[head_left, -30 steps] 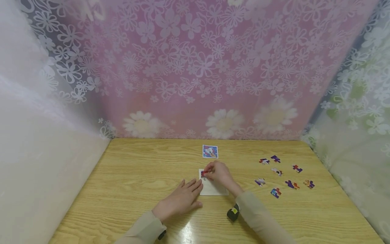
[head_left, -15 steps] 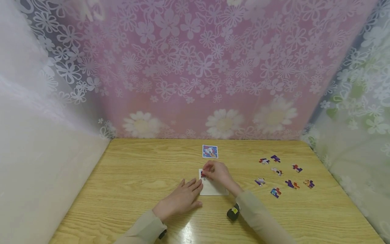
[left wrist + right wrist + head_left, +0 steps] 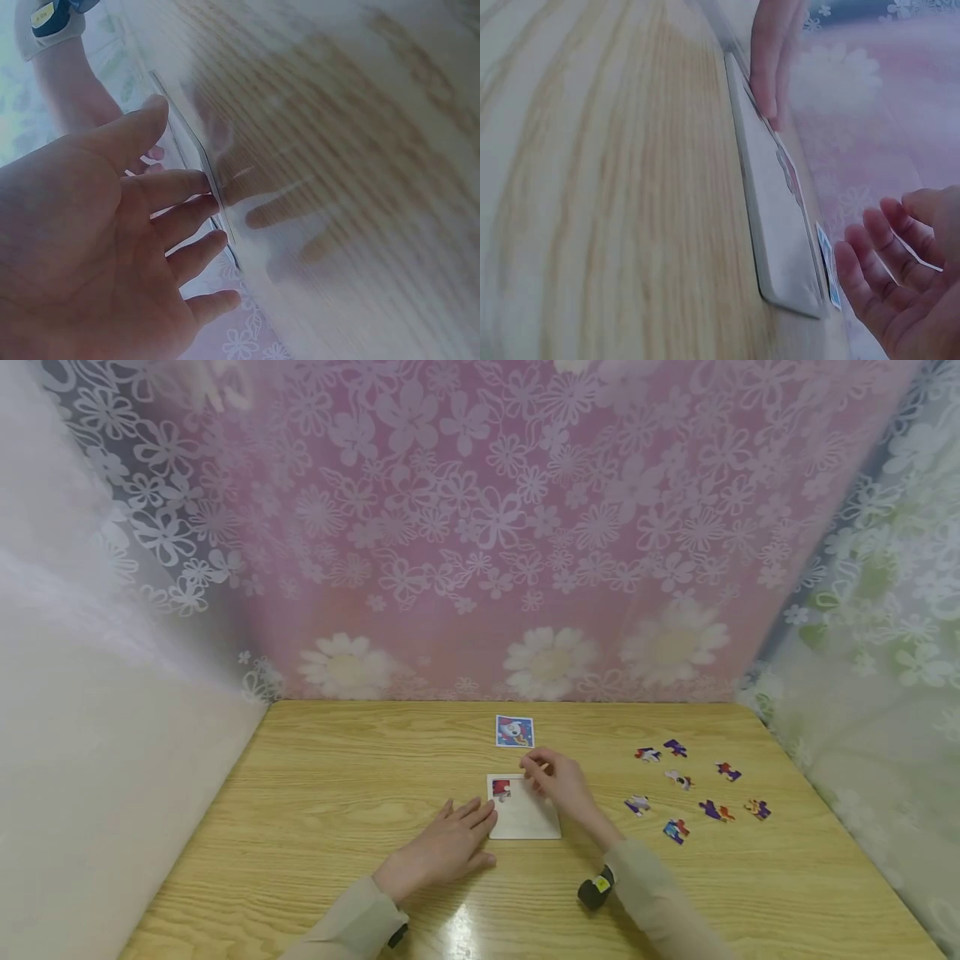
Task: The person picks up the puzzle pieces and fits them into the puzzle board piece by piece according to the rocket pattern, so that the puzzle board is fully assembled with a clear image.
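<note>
A pale cloth (image 3: pixel 112 718) is hanging at the far left, and beside it the wooden table (image 3: pixel 337 777) is beginning. The person's left sleeve (image 3: pixel 348 918) is coming in from the near edge, a black strap (image 3: pixel 399 935) showing at its cuff. The left hand (image 3: pixel 438 850) is lying flat with its fingers stretched out and slightly spread, gripping nothing; its fingertips are touching the left edge of the white puzzle board (image 3: pixel 525 817). In the board's upper left corner a puzzle piece (image 3: pixel 501 788), red with some purple, is sitting by itself. Just beyond the board, a picture card (image 3: pixel 514 732) is lying face up, showing a white figure on blue. The right hand (image 3: pixel 562 787) is hanging over the board's upper right corner, its fingers loosely bent and parted, and from here I'm seeing nothing in its hold. At that wrist a black device (image 3: pixel 597 890) with a yellow label is sticking out beside the right sleeve (image 3: pixel 651 889).

Farther right, eight loose pieces are lying scattered and apart: a white-and-purple piece (image 3: pixel 637 804) is resting nearest the hand, while an orange-and-purple piece (image 3: pixel 758 810) is lying farthest out. A flowered curtain (image 3: pixel 885 710) is closing off the right side.
</note>
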The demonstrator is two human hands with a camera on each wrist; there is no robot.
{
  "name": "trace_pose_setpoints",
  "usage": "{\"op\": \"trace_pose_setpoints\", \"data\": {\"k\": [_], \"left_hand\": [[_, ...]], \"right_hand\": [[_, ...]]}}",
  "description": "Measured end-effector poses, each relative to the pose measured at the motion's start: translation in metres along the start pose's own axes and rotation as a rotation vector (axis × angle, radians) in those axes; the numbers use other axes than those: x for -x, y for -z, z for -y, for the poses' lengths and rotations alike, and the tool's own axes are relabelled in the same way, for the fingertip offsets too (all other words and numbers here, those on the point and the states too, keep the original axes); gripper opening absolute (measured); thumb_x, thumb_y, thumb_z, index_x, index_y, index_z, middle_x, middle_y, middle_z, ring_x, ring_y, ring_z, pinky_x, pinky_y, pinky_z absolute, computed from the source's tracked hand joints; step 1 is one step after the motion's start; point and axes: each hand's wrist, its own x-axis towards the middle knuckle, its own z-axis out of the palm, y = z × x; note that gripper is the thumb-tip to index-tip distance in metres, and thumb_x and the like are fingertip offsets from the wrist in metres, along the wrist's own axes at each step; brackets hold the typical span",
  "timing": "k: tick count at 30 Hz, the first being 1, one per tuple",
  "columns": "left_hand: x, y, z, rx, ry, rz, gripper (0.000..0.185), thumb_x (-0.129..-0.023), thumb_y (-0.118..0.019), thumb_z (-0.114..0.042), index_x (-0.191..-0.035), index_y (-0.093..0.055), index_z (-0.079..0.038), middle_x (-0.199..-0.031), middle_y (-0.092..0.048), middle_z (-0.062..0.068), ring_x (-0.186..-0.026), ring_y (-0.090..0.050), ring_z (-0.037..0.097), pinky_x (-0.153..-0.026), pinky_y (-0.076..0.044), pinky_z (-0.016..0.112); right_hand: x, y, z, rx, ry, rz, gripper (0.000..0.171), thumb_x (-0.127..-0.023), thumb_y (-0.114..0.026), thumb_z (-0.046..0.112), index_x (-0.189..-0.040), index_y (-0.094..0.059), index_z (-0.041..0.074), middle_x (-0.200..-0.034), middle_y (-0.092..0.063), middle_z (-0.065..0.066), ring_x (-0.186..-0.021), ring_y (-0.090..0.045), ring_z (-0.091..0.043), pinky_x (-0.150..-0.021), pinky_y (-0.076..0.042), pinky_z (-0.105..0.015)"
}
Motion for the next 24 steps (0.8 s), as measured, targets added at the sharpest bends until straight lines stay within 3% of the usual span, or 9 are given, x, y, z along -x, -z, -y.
{"op": "trace_pose_setpoints", "data": {"k": [7,16,24], "left_hand": [[0.001,0.003,-0.003,-0.006,-0.004,-0.006,0.068,-0.103,-0.052,-0.048,-0.157,-0.037,-0.008,-0.165,-0.029,0.007,-0.153,-0.026,0.029,-0.121,-0.026,0.058],[0.002,0.004,-0.004,-0.005,-0.009,-0.013,0.068,-0.103,-0.052,-0.046,-0.157,-0.037,-0.007,-0.165,-0.029,0.009,-0.153,-0.025,0.029,-0.121,-0.025,0.058],[0.002,0.004,-0.004,-0.009,-0.016,-0.013,0.068,-0.104,-0.051,-0.047,-0.157,-0.036,-0.007,-0.165,-0.028,0.008,-0.153,-0.025,0.029,-0.122,-0.024,0.057]], "right_hand": [[0.001,0.028,-0.01,-0.026,0.059,-0.082,0.027,-0.104,-0.059,0.026,-0.109,-0.071,0.002,-0.094,-0.072,-0.018,-0.074,-0.07,-0.032,-0.063,-0.062,-0.038],[-0.001,0.073,-0.028,0.041,0.083,-0.138,0.04,-0.107,-0.053,0.034,-0.123,-0.069,0.002,-0.114,-0.072,-0.017,-0.096,-0.071,-0.035,-0.08,-0.062,-0.045],[0.005,0.117,-0.033,0.11,0.16,-0.185,0.038,-0.109,-0.047,0.026,-0.129,-0.065,-0.001,-0.12,-0.07,-0.023,-0.103,-0.069,-0.041,-0.082,-0.061,-0.041]]}}
